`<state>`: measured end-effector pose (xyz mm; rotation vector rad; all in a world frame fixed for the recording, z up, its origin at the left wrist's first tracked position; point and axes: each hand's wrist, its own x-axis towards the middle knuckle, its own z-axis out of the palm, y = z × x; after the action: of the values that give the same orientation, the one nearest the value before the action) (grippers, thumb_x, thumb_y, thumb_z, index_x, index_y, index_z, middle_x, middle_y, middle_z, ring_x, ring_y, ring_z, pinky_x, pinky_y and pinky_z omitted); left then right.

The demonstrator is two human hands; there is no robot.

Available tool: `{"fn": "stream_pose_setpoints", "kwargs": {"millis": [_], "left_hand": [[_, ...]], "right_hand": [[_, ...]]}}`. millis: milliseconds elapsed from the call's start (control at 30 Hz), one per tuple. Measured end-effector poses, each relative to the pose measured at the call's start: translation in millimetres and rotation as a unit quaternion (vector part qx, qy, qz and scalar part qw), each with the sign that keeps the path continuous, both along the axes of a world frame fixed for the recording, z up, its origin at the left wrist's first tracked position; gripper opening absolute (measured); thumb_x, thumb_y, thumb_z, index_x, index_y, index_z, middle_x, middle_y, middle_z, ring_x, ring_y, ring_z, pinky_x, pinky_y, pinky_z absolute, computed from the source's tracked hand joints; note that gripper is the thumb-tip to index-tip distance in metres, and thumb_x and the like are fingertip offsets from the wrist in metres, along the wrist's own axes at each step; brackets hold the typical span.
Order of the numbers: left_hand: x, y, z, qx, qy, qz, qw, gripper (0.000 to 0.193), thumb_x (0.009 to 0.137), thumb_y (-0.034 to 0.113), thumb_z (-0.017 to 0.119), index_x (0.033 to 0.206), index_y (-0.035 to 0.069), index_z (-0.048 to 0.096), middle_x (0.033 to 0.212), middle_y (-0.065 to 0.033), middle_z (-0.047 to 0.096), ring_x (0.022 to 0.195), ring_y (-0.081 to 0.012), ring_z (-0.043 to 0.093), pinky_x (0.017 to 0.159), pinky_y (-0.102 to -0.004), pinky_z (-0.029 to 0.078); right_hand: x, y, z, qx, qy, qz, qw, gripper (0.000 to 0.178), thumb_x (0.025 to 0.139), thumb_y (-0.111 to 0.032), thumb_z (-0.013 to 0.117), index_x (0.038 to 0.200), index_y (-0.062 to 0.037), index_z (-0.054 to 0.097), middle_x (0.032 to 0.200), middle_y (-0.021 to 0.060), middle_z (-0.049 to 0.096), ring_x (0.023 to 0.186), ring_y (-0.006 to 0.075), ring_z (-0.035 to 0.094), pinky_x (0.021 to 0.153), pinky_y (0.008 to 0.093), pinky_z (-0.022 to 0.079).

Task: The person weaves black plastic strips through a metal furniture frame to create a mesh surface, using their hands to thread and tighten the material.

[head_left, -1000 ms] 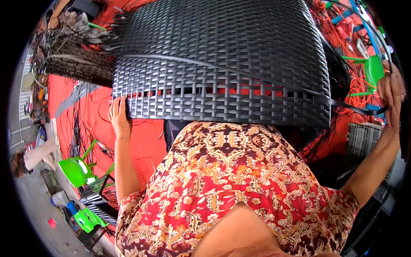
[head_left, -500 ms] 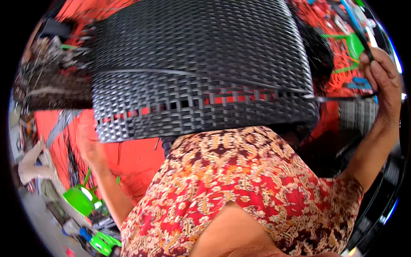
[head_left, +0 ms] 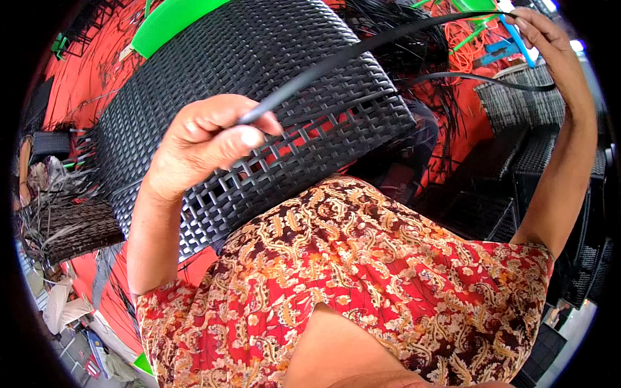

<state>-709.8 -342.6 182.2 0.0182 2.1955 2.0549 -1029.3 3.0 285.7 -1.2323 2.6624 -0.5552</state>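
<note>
1) I saw the left hand [head_left: 200, 139], its grip pinching a flat black strip [head_left: 335, 61] above the woven panel [head_left: 259, 71]
2) The right hand [head_left: 550, 48] curled its grip round the strip, beyond the panel
3) The strip looked light, springy, slick: best pinched flat near an end

Hidden in part behind the left hand [head_left: 207, 139]: black woven panel [head_left: 275, 63]. Blurred close to that grip: black strip [head_left: 310, 75]. Cut off by the upper edge: green curved piece [head_left: 171, 24]. Too small to identify: clutter [head_left: 96, 349] at far lower left.
</note>
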Motion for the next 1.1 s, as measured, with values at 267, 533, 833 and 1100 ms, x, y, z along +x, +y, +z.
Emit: {"fn": "stream_pose_setpoints", "kwargs": {"millis": [267, 533, 833, 1100], "left_hand": [[-16.5, 0.2, -9.1, -0.028, -0.133, 0.077, 0.988, 0.023, 0.094, 0.024, 0.051, 0.085, 0.005, 0.060, 0.055, 0.0064, 0.041, 0.048, -0.0017, 0.036, 0.043, -0.0178, 0.028], [-73.3, 79.3, -8.5, -0.078, -0.028, -0.095, 0.992, 0.021, 0.093, 0.021, 0.055, 0.087, 0.003, 0.063, 0.066, 0.0060, 0.053, 0.063, -0.0015, 0.046, 0.053, -0.0194, 0.038], [-32.1, 99.6, -32.8, -0.042, -0.166, -0.135, 0.976, 0.024, 0.096, 0.023, 0.049, 0.087, 0.004, 0.060, 0.063, 0.0019, 0.050, 0.056, -0.0049, 0.049, 0.053, -0.0202, 0.042], [-34.3, 97.2, -56.7, -0.196, -0.055, -0.064, 0.977, 0.020, 0.094, 0.018, 0.052, 0.084, 0.003, 0.060, 0.063, 0.0013, 0.049, 0.059, -0.0054, 0.045, 0.053, -0.0233, 0.041]], "right_hand": [[-41.4, 57.5, -85.4, -0.147, 0.245, -0.103, 0.953, 0.030, 0.092, -0.027, 0.054, 0.112, -0.0067, 0.063, 0.090, 0.0021, 0.064, 0.073, 0.0074, 0.054, 0.069, 0.0226, 0.042], [203.4, -66.7, -128.3, -0.439, -0.346, -0.105, 0.823, 0.025, 0.092, -0.018, 0.056, 0.108, 0.0003, 0.062, 0.094, 0.0030, 0.063, 0.074, 0.0053, 0.052, 0.065, 0.0178, 0.041], [192.1, -4.2, -173.1, -0.671, -0.426, -0.217, 0.566, 0.016, 0.094, -0.016, 0.051, 0.090, -0.0054, 0.063, 0.091, 0.0084, 0.064, 0.065, 0.0123, 0.053, 0.057, 0.0252, 0.042], [201.7, -3.5, -151.2, -0.282, -0.079, -0.251, 0.923, 0.011, 0.086, -0.008, 0.061, 0.079, -0.0001, 0.062, 0.072, 0.0062, 0.060, 0.064, 0.0139, 0.056, 0.058, 0.0270, 0.044]]}}
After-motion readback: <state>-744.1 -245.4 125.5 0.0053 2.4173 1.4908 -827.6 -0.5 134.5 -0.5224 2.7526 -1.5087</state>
